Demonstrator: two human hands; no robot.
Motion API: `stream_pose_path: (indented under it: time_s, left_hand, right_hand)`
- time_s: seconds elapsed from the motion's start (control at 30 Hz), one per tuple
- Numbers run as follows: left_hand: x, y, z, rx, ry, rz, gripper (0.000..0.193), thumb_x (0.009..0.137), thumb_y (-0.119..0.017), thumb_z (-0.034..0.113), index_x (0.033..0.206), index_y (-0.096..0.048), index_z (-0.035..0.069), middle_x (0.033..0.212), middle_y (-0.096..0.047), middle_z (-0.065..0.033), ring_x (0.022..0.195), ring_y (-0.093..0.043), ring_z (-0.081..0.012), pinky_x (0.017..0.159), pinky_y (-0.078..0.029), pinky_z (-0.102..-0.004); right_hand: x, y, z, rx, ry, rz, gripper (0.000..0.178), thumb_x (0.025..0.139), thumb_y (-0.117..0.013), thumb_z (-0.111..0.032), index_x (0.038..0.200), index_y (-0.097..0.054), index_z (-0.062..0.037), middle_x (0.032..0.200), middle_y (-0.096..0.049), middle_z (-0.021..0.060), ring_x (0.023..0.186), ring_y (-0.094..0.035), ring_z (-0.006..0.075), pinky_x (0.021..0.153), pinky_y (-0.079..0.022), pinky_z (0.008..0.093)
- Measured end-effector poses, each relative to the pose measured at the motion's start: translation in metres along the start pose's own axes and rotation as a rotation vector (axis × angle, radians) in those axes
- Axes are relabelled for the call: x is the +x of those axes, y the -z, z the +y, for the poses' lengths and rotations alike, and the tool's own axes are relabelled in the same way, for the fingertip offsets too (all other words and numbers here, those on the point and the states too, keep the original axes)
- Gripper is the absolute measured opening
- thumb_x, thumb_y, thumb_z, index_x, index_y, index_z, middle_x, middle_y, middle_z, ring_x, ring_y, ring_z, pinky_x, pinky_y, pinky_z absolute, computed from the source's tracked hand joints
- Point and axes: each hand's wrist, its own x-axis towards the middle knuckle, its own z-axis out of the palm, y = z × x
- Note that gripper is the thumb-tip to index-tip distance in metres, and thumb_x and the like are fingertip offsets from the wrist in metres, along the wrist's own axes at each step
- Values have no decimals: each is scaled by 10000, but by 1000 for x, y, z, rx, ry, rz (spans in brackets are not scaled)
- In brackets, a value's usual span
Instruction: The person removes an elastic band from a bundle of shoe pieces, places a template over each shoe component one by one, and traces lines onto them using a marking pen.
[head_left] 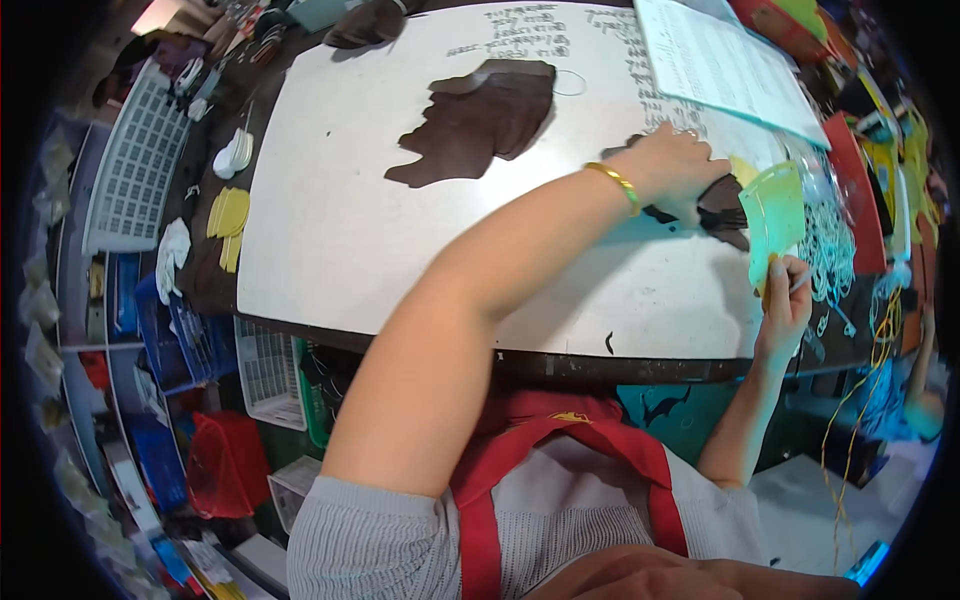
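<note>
My left hand, with a gold bangle at its wrist, reaches across to the right side of the white board. Its fingers curl down over a small bunch of dark brown cut pieces, which stick out on both sides of it. Closer to the board's right edge, my right hand pinches a curved, translucent yellow-green sheet by its lower end. A thin pale stick-like item also shows between these fingers. Further left lies a fanned stack of dark brown, leather-like pieces.
The white board bears handwriting at its far side. A paper sheet lies at the far right, near a tangle of pale cords. Yellow pieces rest left of the board. Baskets, including a red one, stand lower left.
</note>
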Motion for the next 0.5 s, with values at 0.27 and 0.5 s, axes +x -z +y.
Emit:
stream_pose_path:
  time_s: [0.27, 0.5]
  left_hand:
    - [-50, -7, 23, -84, 7, 408, 1067, 697, -812, 686, 1496, -479, 63, 1550, -393, -223, 1483, -308, -431, 1191, -214, -622]
    - [-170, 4, 41, -301, -74, 658, 573, 898, -671, 167, 1421, -523, -17, 1438, -549, -210, 1351, -517, -397, 1172, -369, -545]
  right_hand:
    - [-3, -64, -19, 191, -18, 19, 127, 1070, -595, -183, 1087, -570, -60, 825, -573, -18, 668, -437, 12, 587, -323, 177]
    - [5, -100, -38, 391, -453, -567, 526, 1079, -486, -450, 1254, -645, 19, 1086, -708, 60, 897, -646, 111, 794, -509, 243]
